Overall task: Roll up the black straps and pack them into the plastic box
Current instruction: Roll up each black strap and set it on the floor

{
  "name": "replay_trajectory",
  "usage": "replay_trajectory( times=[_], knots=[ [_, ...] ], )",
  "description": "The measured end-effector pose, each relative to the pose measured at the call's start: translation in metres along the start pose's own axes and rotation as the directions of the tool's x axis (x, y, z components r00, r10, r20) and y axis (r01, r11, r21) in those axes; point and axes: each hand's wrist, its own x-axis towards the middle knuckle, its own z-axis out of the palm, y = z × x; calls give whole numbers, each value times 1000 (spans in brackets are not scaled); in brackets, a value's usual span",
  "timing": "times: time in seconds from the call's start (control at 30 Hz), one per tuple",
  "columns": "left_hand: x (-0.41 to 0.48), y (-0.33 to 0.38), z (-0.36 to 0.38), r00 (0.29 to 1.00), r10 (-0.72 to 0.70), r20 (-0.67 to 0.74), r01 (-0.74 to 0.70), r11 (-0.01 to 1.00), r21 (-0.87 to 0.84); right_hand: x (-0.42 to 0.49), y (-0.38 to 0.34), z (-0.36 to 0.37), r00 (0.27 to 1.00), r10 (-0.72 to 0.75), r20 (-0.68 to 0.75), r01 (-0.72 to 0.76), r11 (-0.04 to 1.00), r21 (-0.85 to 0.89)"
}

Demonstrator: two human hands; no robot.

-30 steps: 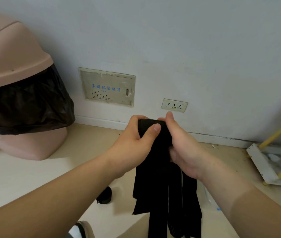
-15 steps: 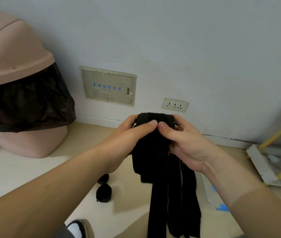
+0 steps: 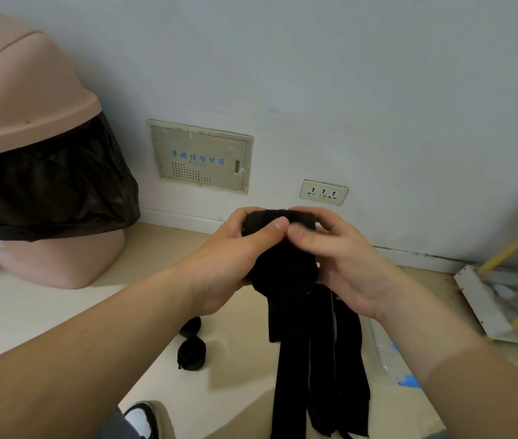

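The left hand (image 3: 219, 258) and the right hand (image 3: 340, 264) hold the black straps (image 3: 283, 261) up in front of the wall (image 3: 346, 74). Both hands curl round the top, where the soft cloth is wound into a fat roll. The roll lies sideways, from left to right, with both thumbs pressed on its front. Below it, the long flat ends hang straight down toward the smooth tan floor (image 3: 29, 312). A small rolled strap (image 3: 191, 354) sits on the floor under the left arm. The clear plastic box (image 3: 381, 350) lies on the floor just right of the hanging ends, partly hidden by the right arm. A round pink bin (image 3: 13, 99) stands at the left.
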Motion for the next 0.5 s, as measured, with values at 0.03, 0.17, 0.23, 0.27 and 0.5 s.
replay_trajectory(
  times=[0.03,0.17,0.23,0.27,0.5],
  knots=[
    [1,0,-1,1000,14,4,-14,1000,-2,0,-3,0,997,71,2,-71,997,15],
    [0,1,-6,997,41,65,-39,999,-29,1,-5,-2,983,183,-31,-183,983,-7],
    [0,0,-6,996,33,80,-30,999,-36,1,-2,-3,984,167,-55,-170,985,-40],
    [1,-1,-5,996,26,85,-22,999,-41,1,-1,-3,985,149,-82,-154,986,-57],
    [6,-3,-1,997,-60,57,53,991,121,3,5,1,973,-40,-226,0,985,-173]
  ],
)
